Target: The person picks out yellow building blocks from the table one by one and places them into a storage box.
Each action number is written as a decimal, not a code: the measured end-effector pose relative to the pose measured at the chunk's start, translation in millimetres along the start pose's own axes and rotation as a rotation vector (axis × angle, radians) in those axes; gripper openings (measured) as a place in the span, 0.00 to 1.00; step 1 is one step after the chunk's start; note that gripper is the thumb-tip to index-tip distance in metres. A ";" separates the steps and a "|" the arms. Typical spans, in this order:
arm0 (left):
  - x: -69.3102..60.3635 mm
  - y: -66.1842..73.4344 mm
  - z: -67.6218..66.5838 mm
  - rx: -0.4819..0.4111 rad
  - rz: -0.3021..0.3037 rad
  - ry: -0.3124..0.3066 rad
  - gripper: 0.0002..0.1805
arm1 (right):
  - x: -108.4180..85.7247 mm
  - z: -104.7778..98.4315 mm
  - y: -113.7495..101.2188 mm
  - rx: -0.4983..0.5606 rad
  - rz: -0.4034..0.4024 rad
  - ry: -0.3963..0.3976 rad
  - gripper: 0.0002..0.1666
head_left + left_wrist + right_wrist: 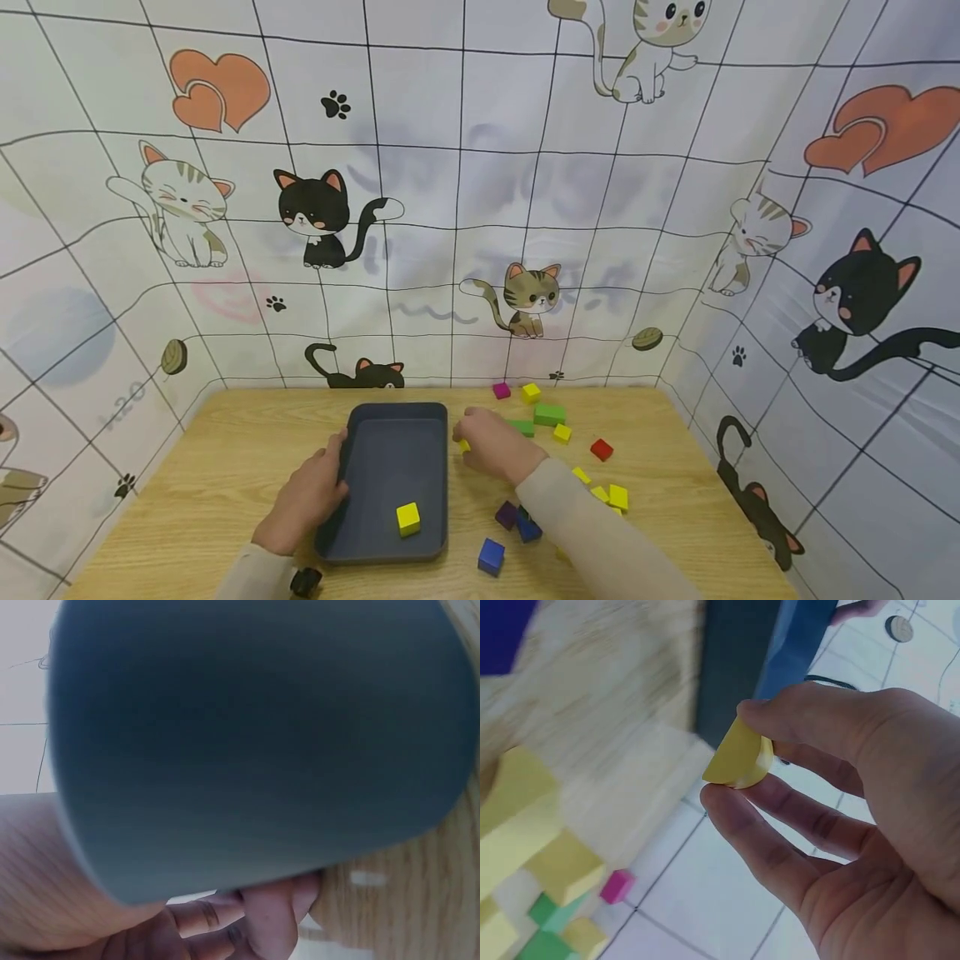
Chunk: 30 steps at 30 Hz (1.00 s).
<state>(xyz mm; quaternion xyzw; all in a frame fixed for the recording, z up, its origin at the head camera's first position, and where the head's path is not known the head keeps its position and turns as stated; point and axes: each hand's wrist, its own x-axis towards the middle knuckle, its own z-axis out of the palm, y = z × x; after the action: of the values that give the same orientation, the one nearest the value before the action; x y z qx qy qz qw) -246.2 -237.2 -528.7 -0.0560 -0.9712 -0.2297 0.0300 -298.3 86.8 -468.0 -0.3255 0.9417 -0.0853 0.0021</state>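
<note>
My right hand (495, 442) pinches a yellow half-round block (741, 755) between thumb and fingertips, just right of the grey tray (397, 408). In the head view only a bit of that block shows below the fingers. The left hand (306, 496) grips the tray's left side, its thumb at the rim. Inside the tray, near its front, lies one yellow cube (408, 519). The tray's grey wall (262, 750) fills most of the left wrist view and covers part of that hand.
Right of the tray lie a blue cube (491, 557), a purple block (507, 515), a blue block (529, 527), a red cube (602, 450), a green block (550, 414), a magenta block (502, 391) and several yellow blocks (618, 497). A cat-print curtain (420, 250) hangs behind the wooden table (247, 450).
</note>
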 end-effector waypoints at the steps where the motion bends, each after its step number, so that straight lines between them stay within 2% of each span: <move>1: 0.9 -0.4 0.2 0.002 0.002 0.002 0.48 | 1.4 -2.0 -3.7 -0.008 -0.003 0.004 0.17; 6: 5.2 -1.0 -0.8 -0.005 0.015 0.008 0.45 | 9.8 -6.5 -23.1 -0.037 -0.014 0.009 0.16; 11: 8.9 -0.5 -3.9 -0.008 0.024 -0.003 0.41 | 20.6 -5.7 -43.9 -0.070 -0.022 -0.040 0.17; 16: 10.6 -0.1 -8.0 -0.008 0.017 -0.022 0.38 | 28.9 -1.4 -67.3 -0.105 -0.096 -0.065 0.18; 22: 10.3 -1.5 -8.7 -0.009 0.035 -0.017 0.36 | 34.6 11.2 -94.8 -0.166 -0.201 -0.046 0.15; 30: 6.8 1.4 -11.6 -0.019 0.079 -0.007 0.33 | 39.1 27.4 -120.3 -0.180 -0.237 -0.116 0.10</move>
<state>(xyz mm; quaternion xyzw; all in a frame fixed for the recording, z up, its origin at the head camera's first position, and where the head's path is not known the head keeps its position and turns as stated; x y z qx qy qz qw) -252.4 -240.6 -517.1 -0.0955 -0.9660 -0.2375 0.0351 -253.8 -34.6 -473.5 -0.4375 0.8989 0.0186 0.0171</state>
